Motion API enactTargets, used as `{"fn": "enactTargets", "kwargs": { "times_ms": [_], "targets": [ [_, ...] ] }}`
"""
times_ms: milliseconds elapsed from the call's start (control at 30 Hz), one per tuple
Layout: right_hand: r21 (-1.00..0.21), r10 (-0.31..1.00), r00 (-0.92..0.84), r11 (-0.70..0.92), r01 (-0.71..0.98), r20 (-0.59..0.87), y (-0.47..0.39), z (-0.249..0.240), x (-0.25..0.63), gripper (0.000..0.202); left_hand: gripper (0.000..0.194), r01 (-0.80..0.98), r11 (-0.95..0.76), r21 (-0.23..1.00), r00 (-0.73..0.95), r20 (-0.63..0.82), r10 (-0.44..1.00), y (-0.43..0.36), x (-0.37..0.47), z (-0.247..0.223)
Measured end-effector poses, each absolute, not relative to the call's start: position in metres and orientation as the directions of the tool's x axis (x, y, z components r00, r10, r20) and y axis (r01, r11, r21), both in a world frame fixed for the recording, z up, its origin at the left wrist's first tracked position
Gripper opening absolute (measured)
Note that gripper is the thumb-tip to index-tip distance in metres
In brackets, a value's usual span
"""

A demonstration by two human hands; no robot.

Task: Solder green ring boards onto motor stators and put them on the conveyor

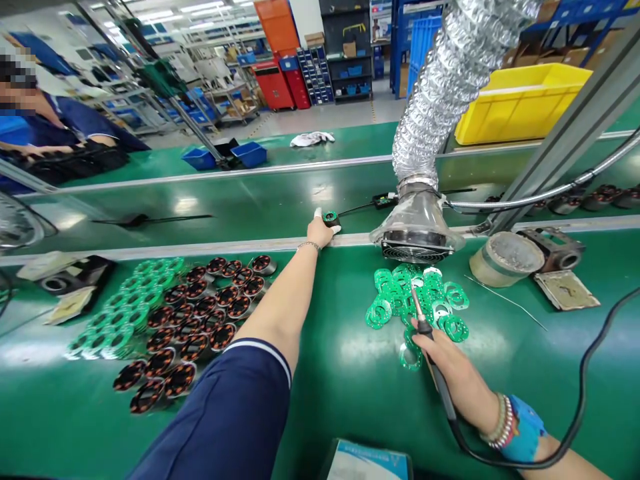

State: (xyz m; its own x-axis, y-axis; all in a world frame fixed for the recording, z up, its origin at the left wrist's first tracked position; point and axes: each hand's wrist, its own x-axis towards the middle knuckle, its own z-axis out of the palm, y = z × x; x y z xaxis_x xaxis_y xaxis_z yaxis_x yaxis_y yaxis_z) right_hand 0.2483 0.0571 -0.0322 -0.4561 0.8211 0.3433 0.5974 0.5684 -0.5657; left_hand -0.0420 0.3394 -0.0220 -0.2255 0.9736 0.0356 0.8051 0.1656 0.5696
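My left hand [323, 231] reaches far out over the raised ledge behind the bench, fingers closed around a motor stator with a green ring board [331, 217] on top. In my right hand [453, 363] is a soldering iron [423, 323], its tip pointing up and away over a loose heap of green ring circuit boards [400, 293]. To the left of my left arm stand rows of copper-wound motor stators [206, 305]. Beside them lie joined panels of green ring boards [127, 303].
A fume extractor hood [417, 230] on a silver duct hangs above the heap. At right are a round tub [506, 259], a soldering stand [565, 257] and a thin wire [507, 301]. The iron's cable loops along the right. Another person [75, 120] works at far left.
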Motion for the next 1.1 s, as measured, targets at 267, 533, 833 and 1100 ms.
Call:
{"fn": "enactTargets", "kwargs": {
  "times_ms": [267,533,833,1100],
  "targets": [
    [-0.520,0.795,-0.479,0.607,0.601,0.373,0.056,-0.032,0.247,0.035,0.074,0.906,-0.215,0.364,0.129,0.246,0.961,0.227,-0.061,-0.004],
    [-0.455,0.757,-0.497,0.653,0.605,0.425,0.055,-0.044,0.254,0.032,0.060,0.989,-0.117,0.086,0.094,0.239,0.967,0.096,-0.156,0.002],
    [-0.365,0.611,-0.763,0.773,0.519,0.211,0.020,0.024,0.268,0.037,0.060,0.999,0.017,-0.051,-0.005,0.216,0.976,0.077,-0.177,0.009],
    [-0.442,0.649,-0.741,0.722,0.532,0.169,-0.004,0.043,0.257,0.039,0.032,0.993,0.085,-0.084,-0.066,0.205,0.977,0.099,-0.162,0.004]
  ]
}}
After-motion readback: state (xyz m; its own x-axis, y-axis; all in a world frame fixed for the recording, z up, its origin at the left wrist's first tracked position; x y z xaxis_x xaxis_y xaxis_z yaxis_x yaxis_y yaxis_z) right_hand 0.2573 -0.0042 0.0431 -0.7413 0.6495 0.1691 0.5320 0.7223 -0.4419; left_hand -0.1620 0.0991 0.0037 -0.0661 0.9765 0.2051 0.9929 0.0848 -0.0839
